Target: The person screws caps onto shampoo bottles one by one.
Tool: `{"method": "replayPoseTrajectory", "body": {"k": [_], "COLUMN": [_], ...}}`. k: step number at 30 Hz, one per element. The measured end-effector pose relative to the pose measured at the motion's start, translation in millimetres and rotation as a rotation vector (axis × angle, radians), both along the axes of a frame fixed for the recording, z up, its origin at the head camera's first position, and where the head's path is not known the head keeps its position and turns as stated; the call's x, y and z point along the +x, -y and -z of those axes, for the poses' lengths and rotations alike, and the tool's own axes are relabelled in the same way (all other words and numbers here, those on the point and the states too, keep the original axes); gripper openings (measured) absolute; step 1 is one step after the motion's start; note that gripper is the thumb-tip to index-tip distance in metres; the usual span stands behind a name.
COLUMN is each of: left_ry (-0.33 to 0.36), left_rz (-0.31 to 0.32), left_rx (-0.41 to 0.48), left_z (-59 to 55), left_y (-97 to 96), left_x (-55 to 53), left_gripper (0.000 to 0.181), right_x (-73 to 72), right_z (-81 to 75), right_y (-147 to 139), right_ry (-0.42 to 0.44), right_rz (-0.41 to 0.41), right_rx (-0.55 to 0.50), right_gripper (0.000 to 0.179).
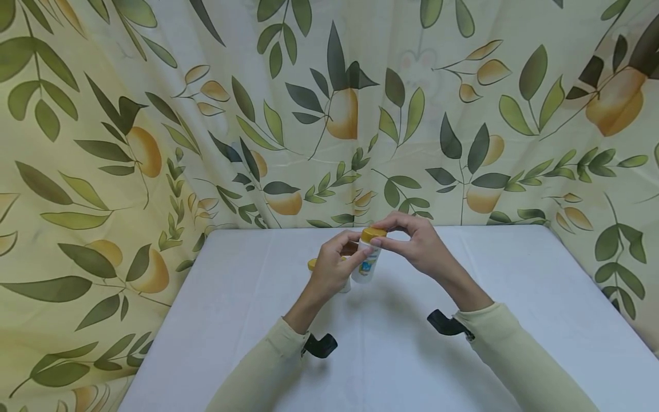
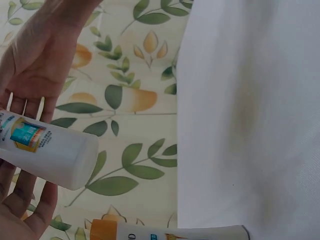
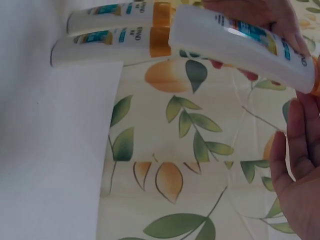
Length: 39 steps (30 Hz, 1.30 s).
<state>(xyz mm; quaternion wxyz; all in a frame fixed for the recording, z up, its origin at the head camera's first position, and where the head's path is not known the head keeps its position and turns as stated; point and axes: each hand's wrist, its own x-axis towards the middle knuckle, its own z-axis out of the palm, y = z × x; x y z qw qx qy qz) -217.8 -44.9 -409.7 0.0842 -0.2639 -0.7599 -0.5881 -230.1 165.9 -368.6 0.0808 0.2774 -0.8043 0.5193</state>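
A white bottle with an orange cap (image 1: 365, 269) is held slightly tilted above the table, a printed label on its side. My left hand (image 1: 332, 263) grips the bottle's body between thumb and fingers. My right hand (image 1: 419, 243) pinches the cap from the other side. In the right wrist view, two similar white bottles (image 3: 112, 47) stand side by side on the table, caps up. The head view shows them mostly hidden behind my left hand, with one orange cap (image 1: 311, 264) peeking out. One standing bottle (image 2: 185, 233) also appears along the left wrist view's bottom edge.
A white cloth covers the table (image 1: 231, 343). Behind and to the left and right hangs a cream curtain (image 1: 319, 171) printed with leaves and fruit. Black wrist mounts (image 1: 320, 346) stick out from both sleeves.
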Motion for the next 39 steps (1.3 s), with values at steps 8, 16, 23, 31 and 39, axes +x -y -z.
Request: {"method": "replayPoseTrajectory", "body": {"k": [8, 16, 23, 31, 39], "left_ry": [0.031, 0.041, 0.021, 0.016, 0.057], "left_rz": [-0.041, -0.046, -0.045, -0.052, -0.057], "left_rx": [-0.011, -0.024, -0.019, -0.01, 0.007], "left_z": [-3.2, -1.4, -0.1, -1.1, -0.2], "left_y": [0.8, 2.8, 1.7, 1.6, 2.7], "left_x": [0.6, 0.8, 0.9, 2.4, 4.2], "left_gripper": [0.034, 0.034, 0.035, 0.034, 0.035], "right_x": [-1.4, -5.6, -6.1, -4.6, -5.3], "right_z": [-2.4, -0.4, 2.3, 3.4, 4.3], "right_y": [-5.3, -12.5, -8.5, -0.8, -1.1], "right_ry": [-0.038, -0.034, -0.005, -0.006, 0.054], "right_rz": [-0.012, -0.064, -0.047, -0.061, -0.012], "right_rx": [0.081, 0.108, 0.06, 0.033, 0.026], "right_gripper": [0.028, 0.031, 0.031, 0.039, 0.027]}}
